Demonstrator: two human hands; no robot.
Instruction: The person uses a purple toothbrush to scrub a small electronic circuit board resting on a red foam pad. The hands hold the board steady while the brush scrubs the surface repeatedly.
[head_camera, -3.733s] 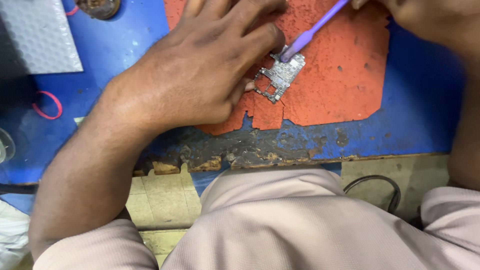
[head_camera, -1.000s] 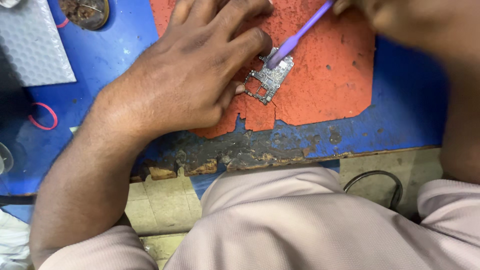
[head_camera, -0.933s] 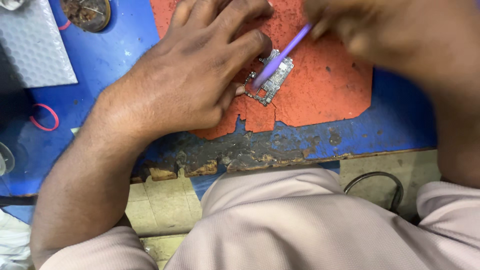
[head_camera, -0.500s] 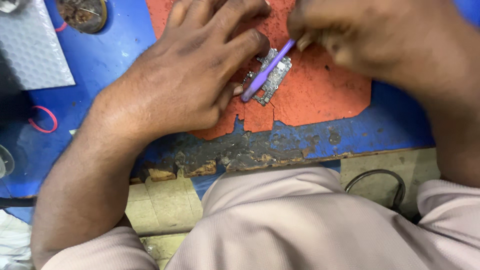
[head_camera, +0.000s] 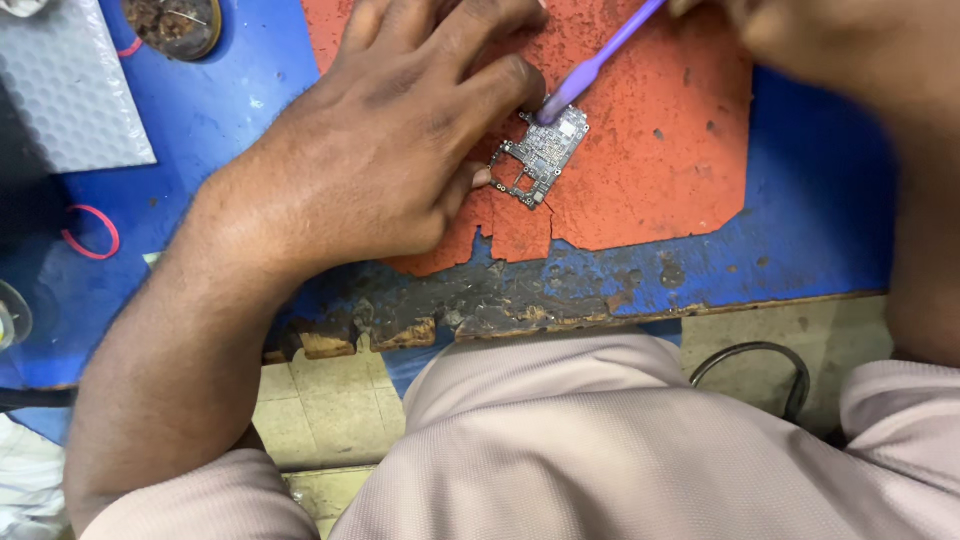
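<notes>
- The left hand (head_camera: 380, 150) lies flat over the left part of the worn red mat (head_camera: 650, 150), palm down, fingers spread and bent.
- Its fingertips press against the left and far edges of a small grey circuit board (head_camera: 540, 158), pinning it to the mat; the thumb tip touches the board's near left corner.
- The circuit board lies on the red mat, slightly tilted, just right of the left hand and near the mat's torn near edge.
- The right hand (head_camera: 830, 50) comes in from the far right, blurred, and is clenched around the far end of a purple plastic tool (head_camera: 595, 62).
- The tool slants down from the far right, and its flattened tip rests on the far corner of the circuit board, just beside the left index finger.
- The red mat sits on a blue tabletop (head_camera: 820, 230), whose near edge is chipped and blackened.
- On the far left lies a grey sheet with a honeycomb texture (head_camera: 70, 80), with a round tin of brownish matter (head_camera: 175, 22) just right of it.
- A red rubber band (head_camera: 90, 232) lies on the blue surface to the left of the forearm.
- Below the table edge are the person's pale pink clothes (head_camera: 600, 440) and a dark cable loop (head_camera: 760, 375) on the tiled floor.
</notes>
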